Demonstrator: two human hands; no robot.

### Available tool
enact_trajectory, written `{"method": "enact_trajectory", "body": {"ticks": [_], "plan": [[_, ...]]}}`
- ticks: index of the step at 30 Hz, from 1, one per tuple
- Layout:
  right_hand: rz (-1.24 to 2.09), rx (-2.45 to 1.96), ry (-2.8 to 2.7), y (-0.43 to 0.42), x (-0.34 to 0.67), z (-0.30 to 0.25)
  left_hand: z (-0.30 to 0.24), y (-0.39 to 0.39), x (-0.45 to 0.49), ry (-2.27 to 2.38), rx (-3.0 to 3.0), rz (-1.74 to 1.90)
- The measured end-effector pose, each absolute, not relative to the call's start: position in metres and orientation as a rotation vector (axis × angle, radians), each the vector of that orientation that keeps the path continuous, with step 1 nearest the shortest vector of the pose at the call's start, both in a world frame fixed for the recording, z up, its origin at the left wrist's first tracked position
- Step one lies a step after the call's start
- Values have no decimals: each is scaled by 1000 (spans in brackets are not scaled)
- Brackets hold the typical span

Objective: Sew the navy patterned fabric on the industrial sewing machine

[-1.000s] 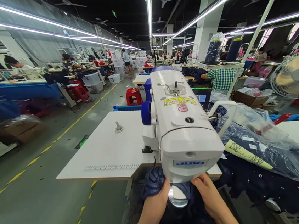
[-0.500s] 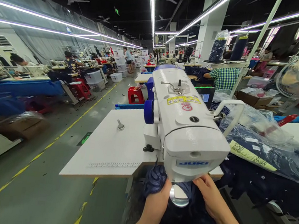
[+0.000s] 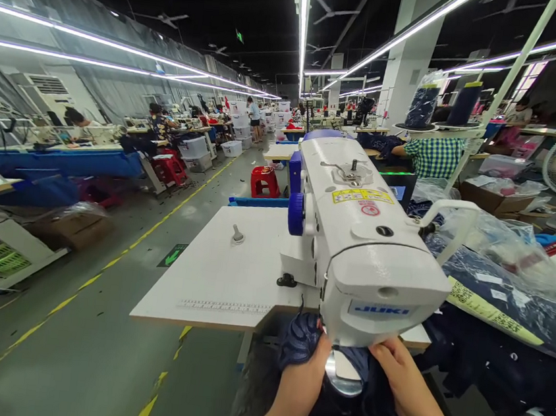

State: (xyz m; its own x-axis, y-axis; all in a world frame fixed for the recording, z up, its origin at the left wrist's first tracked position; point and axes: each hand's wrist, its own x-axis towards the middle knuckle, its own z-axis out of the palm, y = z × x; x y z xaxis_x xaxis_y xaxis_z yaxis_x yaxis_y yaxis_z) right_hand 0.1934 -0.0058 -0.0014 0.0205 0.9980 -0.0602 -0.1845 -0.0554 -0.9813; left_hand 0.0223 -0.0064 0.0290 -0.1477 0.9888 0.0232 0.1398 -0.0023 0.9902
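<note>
A white sewing machine [image 3: 376,264] stands in front of me, its head over navy blue fabric [image 3: 300,340]. My left hand [image 3: 307,376] is closed on the gathered fabric at the left of the machine's head. On the other side, my right hand [image 3: 397,373] pinches the fabric just below the head's right edge. Between my hands lies a shiny metal plate [image 3: 347,377] with fabric beside it. The needle and presser foot are hidden behind the machine's head. Dark cloth hangs below my wrists.
A white table top [image 3: 212,267] with a printed ruler extends left. Plastic-wrapped navy garments [image 3: 513,285] with a yellow label lie at the right. Thread cones [image 3: 465,103] stand behind, near a person in a checked shirt [image 3: 432,157]. A red stool [image 3: 265,181] is beyond the table.
The view has turned slightly left, so the scene sits further right. Both hands stay on the fabric at the machine's head, with hardly any visible shift against it.
</note>
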Motion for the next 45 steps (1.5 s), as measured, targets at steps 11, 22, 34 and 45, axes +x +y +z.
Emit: {"method": "enact_trajectory", "body": {"ticks": [11,22,34,45], "plan": [[1338,-1244,-1033,-8,193,2,37,-13,-8,1181,594,1198],[1359,-1212,-1121,-5,197,-8,25,-13,-33,860,509,1245],[1325,-1192,-1135,-9,191,0,28,-15,-43,816,441,1229],[1184,-1258,-1447,-29,198,14,26,-16,-62,1175,571,1358]]}}
